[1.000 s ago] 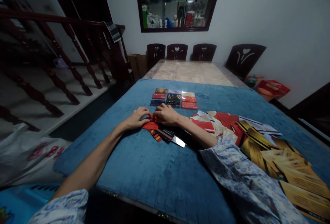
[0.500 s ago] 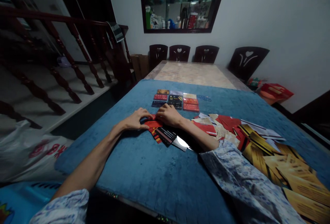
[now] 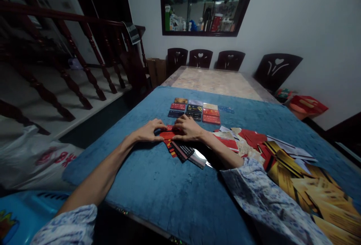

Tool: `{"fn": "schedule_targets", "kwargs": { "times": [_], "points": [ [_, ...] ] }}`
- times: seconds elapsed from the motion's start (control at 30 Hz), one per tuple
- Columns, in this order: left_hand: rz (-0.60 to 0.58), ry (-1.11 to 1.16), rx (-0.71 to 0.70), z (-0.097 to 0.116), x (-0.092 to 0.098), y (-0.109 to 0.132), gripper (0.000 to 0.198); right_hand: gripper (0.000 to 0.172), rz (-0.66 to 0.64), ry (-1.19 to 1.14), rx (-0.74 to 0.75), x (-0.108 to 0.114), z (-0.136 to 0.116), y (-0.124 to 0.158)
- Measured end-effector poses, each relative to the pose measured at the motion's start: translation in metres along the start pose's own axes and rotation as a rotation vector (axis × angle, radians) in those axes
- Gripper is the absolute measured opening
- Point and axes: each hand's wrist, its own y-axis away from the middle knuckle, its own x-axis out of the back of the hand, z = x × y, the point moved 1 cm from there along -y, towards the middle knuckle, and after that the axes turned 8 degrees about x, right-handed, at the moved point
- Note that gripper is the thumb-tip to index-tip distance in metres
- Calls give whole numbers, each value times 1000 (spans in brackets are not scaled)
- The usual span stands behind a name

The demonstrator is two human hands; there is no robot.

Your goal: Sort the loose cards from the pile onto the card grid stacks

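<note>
My left hand (image 3: pixel 150 131) grips the left edge of a red card (image 3: pixel 167 135), thumb below and fingers curled above. My right hand (image 3: pixel 189 127) is at the card's right edge, its fingers bent over the far side and its thumb along the near side. Beneath and in front of the red card, a black card (image 3: pixel 184 151) with pale print and a silvery card (image 3: pixel 199 158) are fanned out on the blue cloth. Just beyond my hands lie short rows of cards, among them a dark blue card (image 3: pixel 176 114) and a red card (image 3: pixel 211 118).
To the right spreads a loose pile of red envelopes (image 3: pixel 254 139) and gold cards (image 3: pixel 324 196). The blue cloth (image 3: pixel 158 188) covers the near part of the table. Chairs (image 3: pixel 200 58) stand at the far end; a white plastic bag (image 3: pixel 36 158) is at the left.
My right thumb has come out to the near side of the red card. The view has turned slightly left; my left hand keeps its grip, and the laid-out cards stay put.
</note>
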Motion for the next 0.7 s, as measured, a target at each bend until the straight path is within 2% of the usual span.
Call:
{"fn": "schedule_targets", "kwargs": {
  "times": [0.23, 0.5, 0.7],
  "points": [
    [8, -57, 37, 2, 1, 2, 41, 47, -56, 5, -6, 1, 2, 0],
    [-21, -112, 114, 4, 2, 4, 43, 41, -83, 37, -38, 10, -1, 2],
    [-9, -99, 116, 0, 3, 4, 55, 37, -48, 112, -178, 10, -6, 0]
  ]
}}
